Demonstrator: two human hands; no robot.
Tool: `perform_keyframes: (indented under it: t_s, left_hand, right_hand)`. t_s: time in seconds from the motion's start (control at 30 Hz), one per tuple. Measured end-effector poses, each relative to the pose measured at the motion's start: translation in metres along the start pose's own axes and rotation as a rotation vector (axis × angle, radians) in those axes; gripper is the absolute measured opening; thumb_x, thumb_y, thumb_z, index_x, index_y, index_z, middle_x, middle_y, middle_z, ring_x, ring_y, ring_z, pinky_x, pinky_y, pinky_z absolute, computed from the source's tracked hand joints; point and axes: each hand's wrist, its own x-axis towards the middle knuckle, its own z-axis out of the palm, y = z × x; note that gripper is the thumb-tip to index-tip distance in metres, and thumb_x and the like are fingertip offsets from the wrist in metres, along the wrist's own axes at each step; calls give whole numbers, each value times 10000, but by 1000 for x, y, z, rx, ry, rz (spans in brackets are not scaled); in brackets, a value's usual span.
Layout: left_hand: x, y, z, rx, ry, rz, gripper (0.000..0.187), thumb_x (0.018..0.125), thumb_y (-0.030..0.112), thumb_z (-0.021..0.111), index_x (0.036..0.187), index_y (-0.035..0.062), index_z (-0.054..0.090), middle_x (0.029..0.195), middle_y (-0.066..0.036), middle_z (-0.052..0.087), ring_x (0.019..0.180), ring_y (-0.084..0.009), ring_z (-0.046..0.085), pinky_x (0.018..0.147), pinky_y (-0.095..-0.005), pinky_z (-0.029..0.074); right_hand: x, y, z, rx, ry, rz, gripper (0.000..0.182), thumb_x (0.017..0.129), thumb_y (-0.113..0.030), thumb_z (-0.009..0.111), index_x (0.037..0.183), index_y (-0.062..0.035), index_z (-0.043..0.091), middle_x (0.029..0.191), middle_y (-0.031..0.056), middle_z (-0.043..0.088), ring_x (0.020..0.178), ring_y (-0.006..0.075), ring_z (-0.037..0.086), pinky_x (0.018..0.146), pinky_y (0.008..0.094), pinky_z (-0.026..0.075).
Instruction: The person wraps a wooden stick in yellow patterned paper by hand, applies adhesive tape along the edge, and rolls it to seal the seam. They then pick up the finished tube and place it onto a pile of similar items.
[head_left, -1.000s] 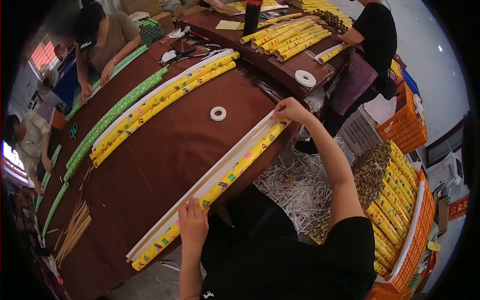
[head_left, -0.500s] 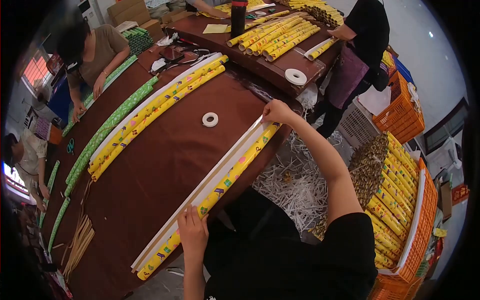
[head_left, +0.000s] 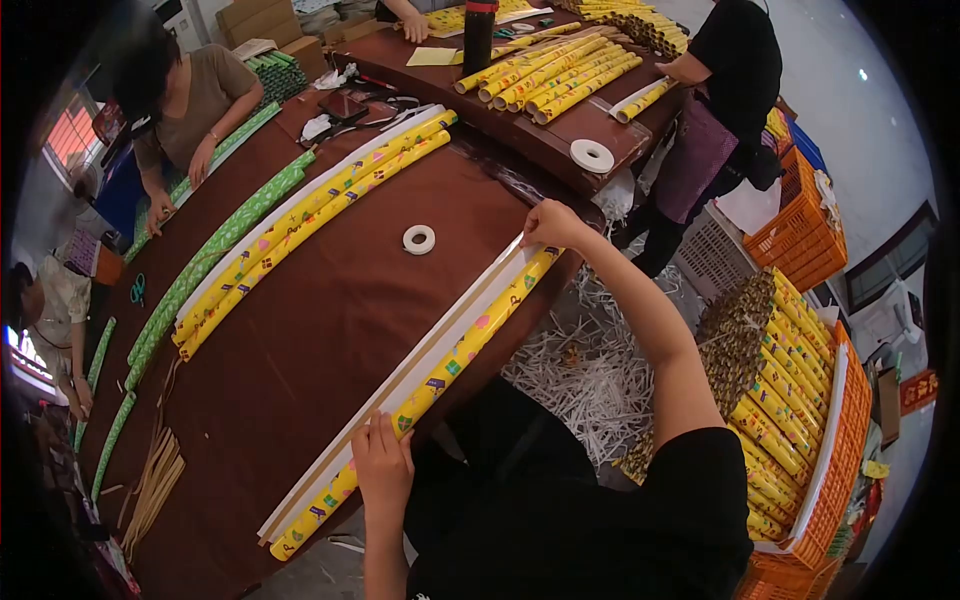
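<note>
A roll of yellow patterned wrapping paper (head_left: 463,357) lies slantwise along the table's near edge. Its white inner side faces up, with a narrow tan strip (head_left: 400,386) and a white strip (head_left: 330,450) running lengthwise beside it. Near the lower end, my left hand (head_left: 383,462) is closed over the roll, fingers on the white side. At the far end my right hand (head_left: 553,224) pinches, and a shiny white strip leads into its fingertips. Exactly what is between them is partly hidden. A white ring of tape (head_left: 419,239) lies beyond the roll.
More yellow rolls (head_left: 320,225) and green rolls (head_left: 215,255) lie across the table, with scissors (head_left: 138,288) and tan strips (head_left: 155,490) at left. Co-workers stand at left and far right. An orange crate (head_left: 830,450) of finished rolls and shredded paper (head_left: 580,400) are at right.
Both my hands keep their places on the roll. The view shifts slightly. At the far table, a co-worker's hand has moved a little left.
</note>
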Motion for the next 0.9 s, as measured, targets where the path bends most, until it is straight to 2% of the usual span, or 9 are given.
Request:
perform_keyframes:
  t_s: [0.1,0.2,0.27,0.4,0.57,0.63,0.7,0.77,0.9]
  left_hand:
    - [-1,-2,2,4,-5,6,409,871,133,686,1195,-80,559,1217,-222,611,1042,-353,553,934,-417,464]
    - [-1,-1,2,4,4,-2,407,874,138,687,1193,-81,563,1217,-222,612,1040,-351,555,931,-414,465]
    - [-1,-2,3,-13,6,-9,399,871,117,688,1195,-79,561,1206,-224,616,1046,-359,553,935,-418,465]
    - [-2,-1,4,-25,7,-17,391,870,99,689,1195,-76,560,1195,-224,620,1045,-365,553,935,-418,466]
    - [-2,-1,3,9,32,-2,400,866,132,694,1189,-68,568,1188,-213,625,1031,-349,561,924,-412,466]
    - [-2,-3,7,31,52,-7,416,860,160,697,1186,-67,575,1187,-209,628,1015,-341,565,915,-408,466]
    - [-1,-4,8,11,69,14,427,852,169,704,1186,-63,574,1182,-206,629,1006,-337,567,913,-416,465]
    - [0,-2,5,12,78,9,448,823,177,720,1178,-53,574,1167,-182,601,999,-339,565,903,-422,466]
    - [0,-4,4,-23,88,8,472,804,197,717,1183,-38,563,1115,-151,575,999,-319,564,890,-408,470]
  right_hand:
    - [-2,-1,-2,23,-31,12,296,631,-303,842,833,-104,757,835,86,731,809,251,708,735,360,551]
    - [-7,1,0,-134,197,34,378,614,-252,861,901,-74,691,853,86,701,824,246,685,716,361,534]
    - [7,32,12,363,161,138,461,586,-183,882,938,-48,617,851,79,648,813,225,646,707,342,512]
    - [3,32,13,431,265,151,424,604,-85,861,937,-20,608,833,77,621,793,199,618,717,316,499]
    - [8,53,30,562,531,-1,174,844,26,640,997,-24,575,855,34,605,775,125,574,710,267,479]
    - [-1,42,26,734,768,-21,178,866,38,604,1029,-23,568,885,45,610,799,130,578,738,262,477]
    - [-13,26,19,613,929,-33,172,905,16,580,1068,-34,560,900,45,597,826,124,568,759,255,464]
    - [-36,-16,10,548,853,-190,176,895,-28,631,1058,-28,566,909,70,592,840,165,577,759,301,470]
    - [-79,-92,18,172,313,-798,259,817,-170,751,1007,-41,632,937,90,605,874,258,577,788,367,458]
